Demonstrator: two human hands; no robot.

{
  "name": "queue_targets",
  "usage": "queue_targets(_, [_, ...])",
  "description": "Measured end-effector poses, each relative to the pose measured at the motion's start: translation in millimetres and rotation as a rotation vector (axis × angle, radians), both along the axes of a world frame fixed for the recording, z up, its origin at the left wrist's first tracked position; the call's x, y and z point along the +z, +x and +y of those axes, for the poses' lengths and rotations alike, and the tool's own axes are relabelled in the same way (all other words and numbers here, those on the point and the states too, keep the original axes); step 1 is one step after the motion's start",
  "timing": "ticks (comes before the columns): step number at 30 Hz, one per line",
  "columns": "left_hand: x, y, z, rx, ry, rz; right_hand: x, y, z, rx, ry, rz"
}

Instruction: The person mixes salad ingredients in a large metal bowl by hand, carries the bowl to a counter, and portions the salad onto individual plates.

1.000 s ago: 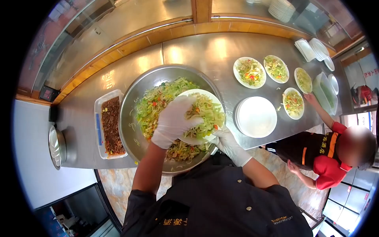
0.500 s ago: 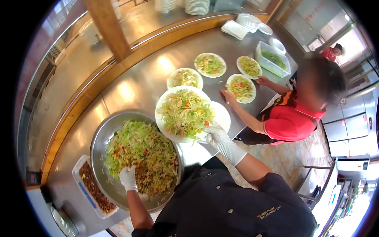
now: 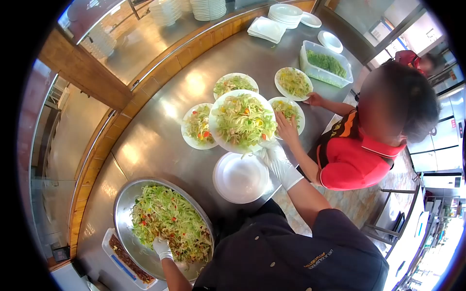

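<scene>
My right hand (image 3: 275,159), in a white glove, grips the near rim of a white plate (image 3: 216,127) heaped with shredded salad. That plate is held up over the table, overlapping the salad plates behind it in view. My gloved left hand (image 3: 162,248) is in the large steel bowl (image 3: 118,206), its fingers curled into the shredded salad (image 3: 170,213) and partly hidden by it. Nearer me than the held plate is a stack of bare white plates (image 3: 241,178).
Several filled salad plates (image 3: 293,82) stand on the steel table (image 3: 165,131). A co-worker in red (image 3: 347,162) touches two of them. Behind are a tub of greens (image 3: 326,65) and stacked plates (image 3: 285,14). A dark-food tub (image 3: 127,262) sits left of the bowl.
My right hand has carried the salad plate farther out over the table, uncovering the stack of bare plates. My left hand stays in the bowl. The camera view has shifted.
</scene>
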State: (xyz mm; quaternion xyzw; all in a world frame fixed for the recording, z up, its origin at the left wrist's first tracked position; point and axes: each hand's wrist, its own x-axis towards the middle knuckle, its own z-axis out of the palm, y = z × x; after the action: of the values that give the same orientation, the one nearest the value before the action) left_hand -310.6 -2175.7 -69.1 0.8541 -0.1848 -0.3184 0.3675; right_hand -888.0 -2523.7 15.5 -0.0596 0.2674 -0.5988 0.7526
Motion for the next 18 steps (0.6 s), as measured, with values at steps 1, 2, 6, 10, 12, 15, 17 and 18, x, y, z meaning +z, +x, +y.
queue_targets(1, [4,-2,-2,-0.074,0.093,-0.089,4,-4,-4,0.003,0.051,0.010])
queue_targets(2, [9,-3,-1,-0.147,0.185,-0.179,4,-6,-7,0.009,0.100,0.019])
queue_targets(6, [11,-8,-4,-0.186,0.325,-0.288,-41,-26,-19,0.000,0.188,0.036])
queue_targets(10, [38,-24,-17,-0.174,0.459,-0.213,-56,-43,-18,-0.040,0.150,0.087])
queue_targets(12, [11,-8,-8,-0.059,0.333,-0.063,-58,-52,-11,-0.068,0.118,0.097])
queue_targets(15, [-48,39,17,-0.260,0.217,-0.270,-64,-68,9,-0.118,0.052,0.088])
queue_targets(17, [-52,37,13,-0.318,0.255,-0.374,-64,-82,27,-0.117,0.098,0.054])
queue_targets(18, [-43,29,4,-0.349,0.274,-0.422,-56,-87,37,-0.118,0.124,0.040])
